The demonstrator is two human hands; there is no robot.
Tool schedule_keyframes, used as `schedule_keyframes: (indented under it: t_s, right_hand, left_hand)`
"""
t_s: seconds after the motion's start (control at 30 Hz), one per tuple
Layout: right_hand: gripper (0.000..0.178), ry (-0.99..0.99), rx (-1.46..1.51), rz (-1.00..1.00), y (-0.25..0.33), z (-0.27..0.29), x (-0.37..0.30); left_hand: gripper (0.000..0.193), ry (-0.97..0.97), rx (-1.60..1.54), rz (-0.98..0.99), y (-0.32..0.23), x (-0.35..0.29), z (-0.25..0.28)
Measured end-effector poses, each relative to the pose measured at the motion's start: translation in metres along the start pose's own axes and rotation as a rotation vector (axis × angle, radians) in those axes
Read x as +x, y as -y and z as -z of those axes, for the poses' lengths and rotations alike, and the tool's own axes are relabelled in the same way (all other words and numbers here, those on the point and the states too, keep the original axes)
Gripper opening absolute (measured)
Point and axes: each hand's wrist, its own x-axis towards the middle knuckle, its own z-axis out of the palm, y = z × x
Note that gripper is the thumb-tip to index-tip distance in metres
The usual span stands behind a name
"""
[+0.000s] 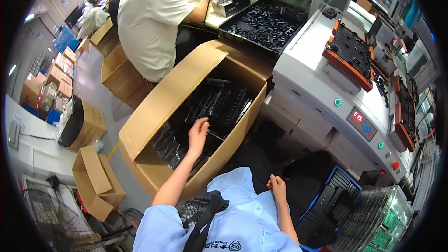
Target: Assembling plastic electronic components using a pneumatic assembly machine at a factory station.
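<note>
My left hand [199, 136] reaches over a large open cardboard box [163, 98], its fingers stretched out and nothing seen in them. Just beyond the fingertips lie stacked flat black plastic parts [224, 102]; whether I touch them cannot be told. Black parts in shiny clear wrapping [170, 144] fill the near left of the box. My right hand [277, 186] hangs in front of my lap, fingers curled in, with nothing visible in it. Near it on the right stands a blue-rimmed crate [343, 179] of long black parts.
A white machine [308, 77] with lit buttons and orange-edged fixtures [347, 56] stands to the right. Ahead, a co-worker [151, 23] sits by a tray of small black parts [266, 23]. Stacked clear trays [373, 219] are at lower right. Another open carton [98, 182] stands left.
</note>
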Motion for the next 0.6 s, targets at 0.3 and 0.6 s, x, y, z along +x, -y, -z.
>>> schedule_keyframes:
  t_s: [0.3, 0.6]
  right_hand:
    - [0.035, -0.197, -0.420, 0.325, 0.002, -0.015, 0.008]
    - [0.034, -0.077, -0.364, 0.243, 0.001, -0.020, 0.035]
  left_hand:
    - [0.050, 0.313, 0.401, -0.339, -0.022, 0.058, -0.052]
    - [0.052, 0.282, 0.670, -0.316, -0.040, 0.065, -0.065]
